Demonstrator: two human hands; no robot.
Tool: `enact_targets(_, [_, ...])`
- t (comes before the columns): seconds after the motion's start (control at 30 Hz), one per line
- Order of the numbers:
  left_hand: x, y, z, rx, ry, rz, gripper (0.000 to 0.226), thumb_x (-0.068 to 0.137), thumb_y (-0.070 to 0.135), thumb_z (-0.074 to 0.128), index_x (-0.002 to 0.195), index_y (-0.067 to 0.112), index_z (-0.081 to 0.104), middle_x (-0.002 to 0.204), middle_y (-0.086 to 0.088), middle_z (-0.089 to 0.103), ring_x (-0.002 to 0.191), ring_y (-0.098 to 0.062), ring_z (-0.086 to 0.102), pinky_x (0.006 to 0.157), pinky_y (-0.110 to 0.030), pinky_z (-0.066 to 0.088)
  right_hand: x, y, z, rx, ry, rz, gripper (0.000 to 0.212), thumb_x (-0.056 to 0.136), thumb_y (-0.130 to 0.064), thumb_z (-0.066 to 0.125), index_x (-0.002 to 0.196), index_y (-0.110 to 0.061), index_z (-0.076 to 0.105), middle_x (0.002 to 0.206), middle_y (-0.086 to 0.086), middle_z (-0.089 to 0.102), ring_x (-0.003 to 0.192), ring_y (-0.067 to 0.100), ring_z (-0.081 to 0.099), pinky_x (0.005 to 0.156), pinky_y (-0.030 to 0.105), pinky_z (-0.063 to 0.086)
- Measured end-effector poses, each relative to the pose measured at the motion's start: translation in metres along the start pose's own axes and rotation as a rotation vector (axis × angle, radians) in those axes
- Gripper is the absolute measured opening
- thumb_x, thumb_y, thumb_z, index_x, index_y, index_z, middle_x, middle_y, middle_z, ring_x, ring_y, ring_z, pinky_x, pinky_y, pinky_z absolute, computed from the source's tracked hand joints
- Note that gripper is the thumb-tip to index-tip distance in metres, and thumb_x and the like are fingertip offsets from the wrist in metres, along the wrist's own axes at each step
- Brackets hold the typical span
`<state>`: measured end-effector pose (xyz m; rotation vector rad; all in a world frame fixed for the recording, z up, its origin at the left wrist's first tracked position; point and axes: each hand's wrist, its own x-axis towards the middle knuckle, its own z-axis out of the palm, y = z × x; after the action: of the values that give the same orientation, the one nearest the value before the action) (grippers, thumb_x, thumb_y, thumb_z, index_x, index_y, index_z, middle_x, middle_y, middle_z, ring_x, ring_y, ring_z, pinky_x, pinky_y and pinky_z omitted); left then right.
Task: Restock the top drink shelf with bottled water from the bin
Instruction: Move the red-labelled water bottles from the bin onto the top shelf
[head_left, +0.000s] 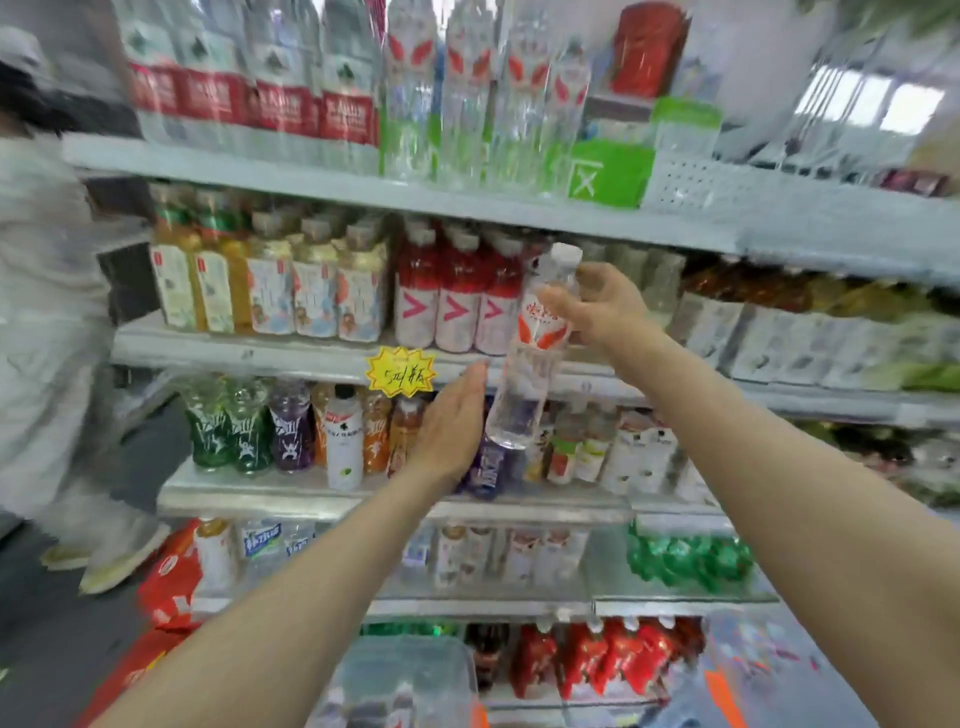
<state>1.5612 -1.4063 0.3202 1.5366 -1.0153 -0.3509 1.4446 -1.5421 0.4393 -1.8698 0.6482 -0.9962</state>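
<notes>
Shelves (311, 176) behind; right hand (605, 306) grips red-labelled water bottle (524, 379), left hand (452, 426) fingers (475, 376) straight.

Right hand (605, 306) holds water bottle (535, 353); left hand (452, 421) open.

The bin (405, 675) is blurred and cut by the lower edge. The upper edge crops the shelved water bottles (467, 78).
</notes>
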Motion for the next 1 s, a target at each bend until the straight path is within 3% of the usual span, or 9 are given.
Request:
enact_targets(0.07, [0.025, 0.035, 0.002, -0.008, -0.021, 0.090, 0.055, 0.105, 0.054, 0.019, 0.151, 0.032, 0.041, 0.153, 0.014, 0.040, 0.141, -0.005, 0.035, 0.111, -0.023, 0.021, 0.026, -0.036, -0.023, 0.022, 0.027, -0.066, 0.031, 0.084, -0.023, 0.085, 0.103, -0.024, 0.060, 0.090, -0.001, 0.077, 0.085, 0.022, 0.076, 0.074, 0.043, 0.064])
enact_targets(0.13, [0.046, 0.069, 0.005, -0.086, -0.074, 0.179, 0.054, 0.101, 0.060, 0.020, 0.146, 0.041, 0.043, 0.139, 0.033, 0.043, 0.129, 0.013, 0.039, 0.110, -0.016, 0.023, 0.053, -0.067, -0.045, 0.038, 0.048, -0.110, 0.040, 0.081, -0.029, 0.086, 0.110, -0.026, 0.059, 0.098, 0.006, 0.077, 0.088, 0.025, 0.077, 0.081, 0.054, 0.062])
enact_targets(0.27, [0.093, 0.124, 0.013, -0.170, -0.097, 0.290, 0.058, 0.095, 0.071, 0.027, 0.142, 0.045, 0.047, 0.105, 0.058, 0.047, 0.101, 0.040, 0.036, 0.079, 0.011, 0.027, 0.110, -0.120, -0.079, 0.050, 0.096, -0.228, 0.057, 0.082, -0.031, 0.085, 0.129, -0.016, 0.057, 0.115, 0.011, 0.070, 0.101, 0.028, 0.073, 0.088, 0.057, 0.059])
enact_targets(0.37, [0.129, 0.148, 0.021, -0.120, -0.148, 0.335, 0.057, 0.099, 0.066, 0.022, 0.151, 0.045, 0.032, 0.114, 0.063, 0.032, 0.099, 0.047, 0.021, 0.079, 0.012, 0.022, 0.152, -0.144, -0.099, 0.055, 0.084, -0.318, 0.056, 0.084, -0.029, 0.083, 0.132, -0.013, 0.058, 0.117, 0.010, 0.071, 0.097, 0.024, 0.074, 0.081, 0.047, 0.063])
enact_targets(0.47, [0.162, 0.164, 0.032, -0.024, -0.144, 0.384, 0.060, 0.101, 0.062, 0.018, 0.157, 0.039, 0.020, 0.153, 0.035, 0.020, 0.121, 0.033, 0.016, 0.095, 0.006, 0.010, 0.188, -0.157, -0.111, 0.065, 0.055, -0.362, 0.035, 0.085, -0.026, 0.082, 0.116, -0.020, 0.065, 0.092, 0.001, 0.078, 0.074, 0.016, 0.077, 0.061, 0.031, 0.061])
enact_targets(0.57, [0.193, 0.174, 0.042, 0.005, -0.120, 0.361, 0.062, 0.101, 0.061, 0.017, 0.158, 0.036, 0.015, 0.163, 0.018, 0.013, 0.138, 0.010, 0.014, 0.109, -0.014, 0.008, 0.223, -0.157, -0.114, 0.060, 0.033, -0.388, 0.020, 0.086, -0.027, 0.082, 0.099, -0.029, 0.067, 0.088, -0.003, 0.078, 0.083, 0.024, 0.077, 0.076, 0.045, 0.063])
enact_targets(0.67, [0.218, 0.176, 0.052, 0.036, -0.103, 0.329, 0.061, 0.104, 0.055, 0.017, 0.159, 0.031, 0.011, 0.165, 0.014, 0.008, 0.148, 0.000, 0.011, 0.114, -0.020, 0.006, 0.253, -0.148, -0.111, 0.066, -0.008, -0.400, 0.025, 0.087, -0.027, 0.080, 0.109, -0.025, 0.070, 0.101, 0.007, 0.077, 0.093, 0.029, 0.076, 0.091, 0.055, 0.059])
enact_targets(0.9, [0.249, 0.164, 0.061, 0.167, -0.054, 0.254, 0.073, 0.096, 0.068, 0.012, 0.159, 0.032, 0.003, 0.165, 0.015, 0.001, 0.150, -0.002, 0.002, 0.123, -0.030, 0.002, 0.298, -0.121, -0.100, 0.123, -0.086, -0.380, 0.036, 0.087, -0.025, 0.080, 0.121, -0.017, 0.069, 0.107, 0.010, 0.077, 0.104, 0.029, 0.073, 0.100, 0.056, 0.054])
enact_targets(1.0, [0.254, 0.161, 0.063, 0.201, -0.029, 0.223, 0.078, 0.093, 0.073, 0.010, 0.159, 0.032, 0.003, 0.165, 0.016, -0.001, 0.151, -0.002, 0.000, 0.124, -0.034, 0.002, 0.307, -0.114, -0.096, 0.146, -0.116, -0.375, 0.042, 0.088, -0.024, 0.079, 0.126, -0.013, 0.066, 0.109, 0.013, 0.076, 0.099, 0.029, 0.075, 0.097, 0.055, 0.056])
